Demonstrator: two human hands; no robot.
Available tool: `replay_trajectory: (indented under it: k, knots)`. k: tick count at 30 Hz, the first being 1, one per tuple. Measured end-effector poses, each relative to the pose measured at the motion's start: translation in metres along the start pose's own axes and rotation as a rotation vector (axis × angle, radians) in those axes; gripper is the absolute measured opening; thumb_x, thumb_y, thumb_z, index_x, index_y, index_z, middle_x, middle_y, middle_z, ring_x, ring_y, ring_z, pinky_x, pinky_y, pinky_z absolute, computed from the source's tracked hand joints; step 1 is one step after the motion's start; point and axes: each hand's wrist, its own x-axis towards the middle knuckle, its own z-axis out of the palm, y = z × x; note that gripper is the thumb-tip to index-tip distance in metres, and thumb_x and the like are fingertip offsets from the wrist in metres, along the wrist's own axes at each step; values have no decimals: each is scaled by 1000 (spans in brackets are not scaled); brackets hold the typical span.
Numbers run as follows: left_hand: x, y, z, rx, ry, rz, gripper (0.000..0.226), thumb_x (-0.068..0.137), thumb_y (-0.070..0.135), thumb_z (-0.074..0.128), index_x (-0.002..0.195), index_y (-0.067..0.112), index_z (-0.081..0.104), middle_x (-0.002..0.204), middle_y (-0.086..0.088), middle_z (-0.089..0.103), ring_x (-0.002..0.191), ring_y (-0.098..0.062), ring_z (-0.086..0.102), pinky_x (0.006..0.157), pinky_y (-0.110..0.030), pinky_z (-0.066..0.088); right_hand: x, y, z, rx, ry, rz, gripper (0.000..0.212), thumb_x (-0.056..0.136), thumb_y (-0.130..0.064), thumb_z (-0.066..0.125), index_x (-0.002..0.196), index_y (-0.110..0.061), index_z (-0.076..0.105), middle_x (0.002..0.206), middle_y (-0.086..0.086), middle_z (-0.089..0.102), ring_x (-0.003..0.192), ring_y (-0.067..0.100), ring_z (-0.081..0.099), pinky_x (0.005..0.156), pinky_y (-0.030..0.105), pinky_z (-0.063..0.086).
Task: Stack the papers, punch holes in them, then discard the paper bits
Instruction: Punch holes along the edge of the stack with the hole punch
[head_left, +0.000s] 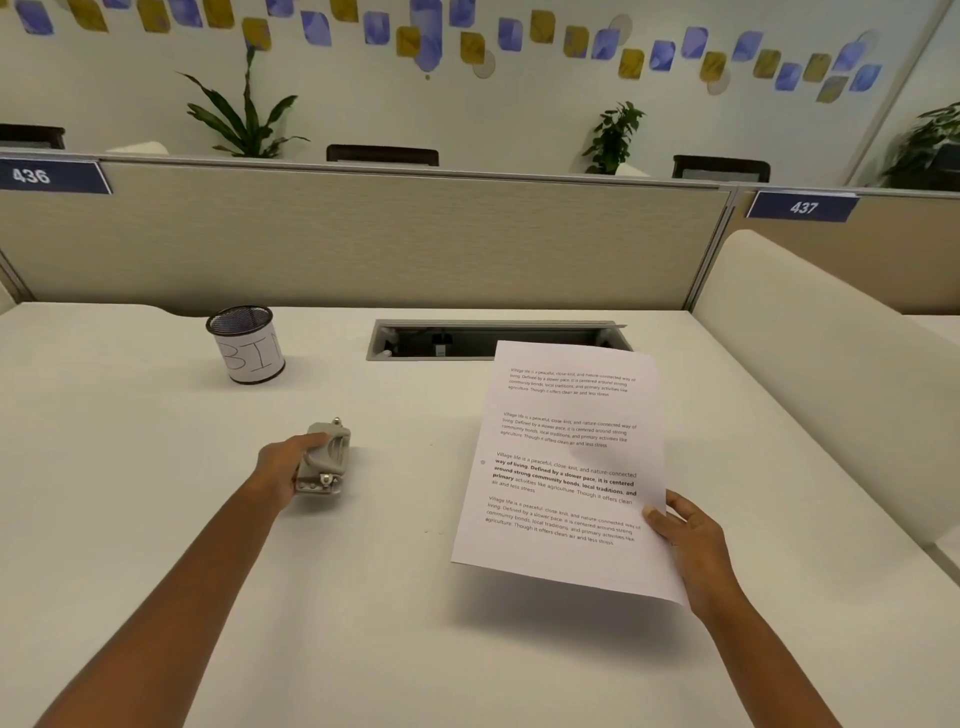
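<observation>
Papers (566, 467) and punch (324, 457) in hands (280, 470) (688, 543)

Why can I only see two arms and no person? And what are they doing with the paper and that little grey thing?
The camera sits on the person's head and looks forward and down, so you see just their arms, as if through their eyes. There is only this one picture. The left hand grips a small grey hole punch on the white desk. The right hand pinches the papers by a lower corner and holds them lifted off the desk; you can see their shadow underneath. One little punched hole shows near their left edge. Farther back stands a mesh cup labelled BIN, probably for the paper bits.
</observation>
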Motion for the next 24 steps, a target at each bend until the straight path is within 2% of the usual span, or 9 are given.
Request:
replay_trajectory:
  k: [2,6,8,11,14,16,18,21,24]
  knots:
    - [5,0,-4,18,15,-2,44,84,6,59,122,-11,47,76,-14,54,62,-25,51,31,-20,47,1,1,1,-12,5,7,21,85,-3,57,91,-23,63,86,-1,69,61,12,69,55,24,58]
    - [13,-1,-9,80,31,-10,45,83,8,62,123,-10,48,101,-20,53,63,-26,50,59,-36,45,3,2,4,-25,11,8,22,86,-2,56,99,-18,63,85,1,72,67,18,69,67,30,57]
    - [15,-3,-10,81,27,-15,41,83,7,62,119,-8,51,100,-20,54,62,-26,52,57,-35,47,3,2,6,-21,2,5,25,86,-2,56,107,-14,61,94,7,69,76,24,66,75,34,53]
    - [18,-5,-10,72,2,-37,25,83,9,62,104,-1,53,91,-20,57,55,-30,58,49,-32,53,3,1,7,-24,-1,-3,24,86,-2,56,104,-16,61,92,2,69,74,20,66,64,27,55]
    - [23,-6,-11,118,1,-34,25,82,12,63,101,-1,52,104,-24,55,81,-36,57,84,-49,50,5,1,8,-20,-11,-1,22,86,-2,56,97,-19,63,87,0,70,62,13,70,54,22,56]
    - [26,-6,-10,176,18,-3,28,82,13,64,103,-4,54,104,-25,55,91,-36,54,97,-54,44,7,2,7,-20,-17,4,22,86,-2,56,95,-20,63,85,-1,71,58,8,69,52,20,56]
    - [29,-7,-8,304,76,52,35,82,16,65,104,-8,56,99,-24,56,90,-34,54,93,-49,46,8,4,7,-22,-22,11,22,86,-2,56,94,-20,63,78,-4,73,57,9,69,52,21,57]
    - [25,-8,-3,553,147,147,27,82,18,63,91,-7,60,90,-22,58,86,-32,55,75,-36,41,10,6,8,-29,-21,18,21,86,-2,56,95,-20,63,78,-5,74,58,9,69,57,25,57]
    - [22,-13,2,719,232,266,27,82,15,61,97,-8,60,99,-27,63,95,-38,57,77,-38,42,11,6,8,-24,-29,26,21,86,-2,56,91,-21,64,73,-8,75,57,9,70,54,22,58]
